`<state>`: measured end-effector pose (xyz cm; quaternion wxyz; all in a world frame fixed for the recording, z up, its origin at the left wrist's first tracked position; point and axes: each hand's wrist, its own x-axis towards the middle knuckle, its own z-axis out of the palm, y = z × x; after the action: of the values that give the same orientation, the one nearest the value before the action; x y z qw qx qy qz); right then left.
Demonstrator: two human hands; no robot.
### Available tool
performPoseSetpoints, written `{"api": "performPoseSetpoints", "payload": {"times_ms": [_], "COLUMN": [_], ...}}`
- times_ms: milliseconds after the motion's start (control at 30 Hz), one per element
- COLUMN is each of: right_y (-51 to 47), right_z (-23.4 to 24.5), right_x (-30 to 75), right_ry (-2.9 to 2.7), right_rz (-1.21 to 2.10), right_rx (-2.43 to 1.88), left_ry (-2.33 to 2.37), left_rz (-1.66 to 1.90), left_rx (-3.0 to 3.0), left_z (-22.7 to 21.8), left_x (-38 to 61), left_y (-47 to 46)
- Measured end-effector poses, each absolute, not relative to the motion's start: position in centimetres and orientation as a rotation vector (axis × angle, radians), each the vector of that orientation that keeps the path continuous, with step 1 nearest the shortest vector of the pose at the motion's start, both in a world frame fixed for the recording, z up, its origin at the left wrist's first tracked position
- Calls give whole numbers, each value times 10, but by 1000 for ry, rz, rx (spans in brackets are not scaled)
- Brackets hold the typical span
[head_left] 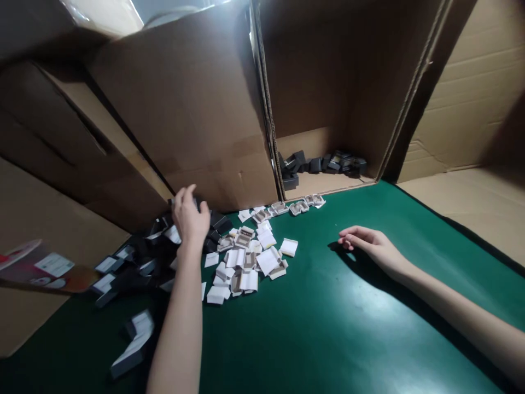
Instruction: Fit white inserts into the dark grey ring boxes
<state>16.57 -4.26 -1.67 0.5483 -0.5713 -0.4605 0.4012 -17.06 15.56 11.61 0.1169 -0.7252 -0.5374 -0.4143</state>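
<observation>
My left hand reaches over a heap of small black boxes on the left, its fingers spread apart. Whether it touches any box is hard to see. Just to the right of that hand lies a loose pile of small white and grey folded card inserts. My right hand hovers low over the green tabletop, its fingers curled with the thumb against them. Nothing I can name shows between those fingertips. Two black-and-white boxes lie apart from the heap, near the front left.
A cardboard box opens towards me at the back, with several small black boxes inside. More cardboard walls rise at the back left. A clear plastic cup with a label leans in at the left. Cardboard stands beyond the right edge.
</observation>
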Motion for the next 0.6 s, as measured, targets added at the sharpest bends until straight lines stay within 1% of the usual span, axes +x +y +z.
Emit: {"api": "performPoseSetpoints", "payload": {"times_ms": [67, 133, 200, 267, 367, 500, 600], "right_y": [-34, -21, -3, 20, 63, 138, 206], "right_z": [-23, -25, -19, -6, 19, 59, 94], "right_x": [171, 178, 187, 196, 204, 206, 206], "right_ry": [-1116, -1210, -1366, -1551, -1825, -1961, -1936], "right_rz": [821, 681, 543, 408, 225, 131, 55], "right_rx": [-1392, -1448, -1489, -1512, -1510, -1468, -1533], "left_ry": [-1259, -954, -647, -470, -424, -447, -464], "left_rz": [-1252, -1185, -955, -675, -549, -516, -532], "left_rx": [-2366, -2653, -2908, -3013, -3093, -3144, -3160], "left_z": [108, 84, 51, 20, -6, -10, -11], "left_x": [-128, -83, -46, -23, -11, -14, -14], "left_y": [131, 100, 69, 46, 36, 43, 44]}}
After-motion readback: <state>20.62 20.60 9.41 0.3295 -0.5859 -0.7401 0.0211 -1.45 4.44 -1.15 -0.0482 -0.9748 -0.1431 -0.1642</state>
